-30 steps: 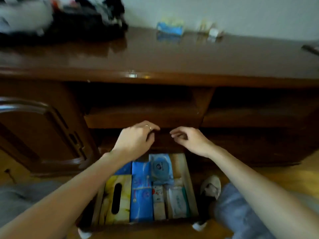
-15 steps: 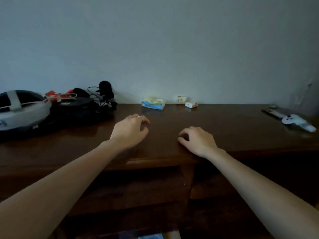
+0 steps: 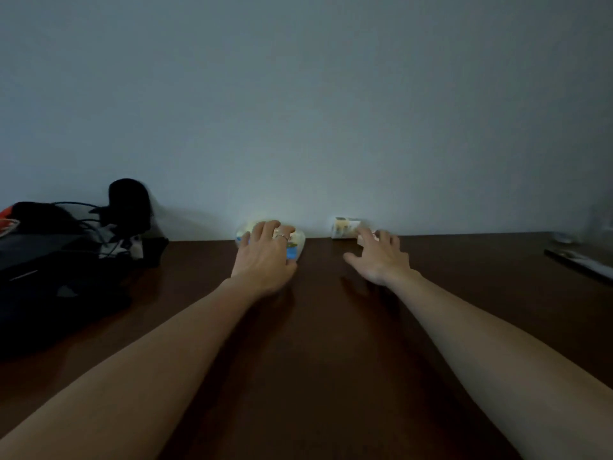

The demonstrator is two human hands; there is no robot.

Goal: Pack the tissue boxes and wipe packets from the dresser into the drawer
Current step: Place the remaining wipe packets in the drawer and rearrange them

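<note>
Two hands reach across the dark wooden worktop [image 3: 315, 327] toward the wall [image 3: 298, 94]. At the wall's foot lies a yellow-and-blue tissue packet [image 3: 297, 244], and the left hand [image 3: 265, 257] is draped over it — fingers curved down over its top and near side, a ring on one finger, so the grip covers most of the packet and only its right end shows. Whether the fingers have tightened on it is hard to tell (the frame is dim and blurred). Further right along the wall stands a small pale box [image 3: 345, 226], with a smaller white packet [image 3: 365, 240] just in front of it. The right hand [image 3: 381, 257] hovers there with its fingers spread and relaxed, fingertips over the small packet, holding nothing. Left of the tissue packet, also near the wall, sits a heap of black gear and cables [image 3: 83, 240].
</note>
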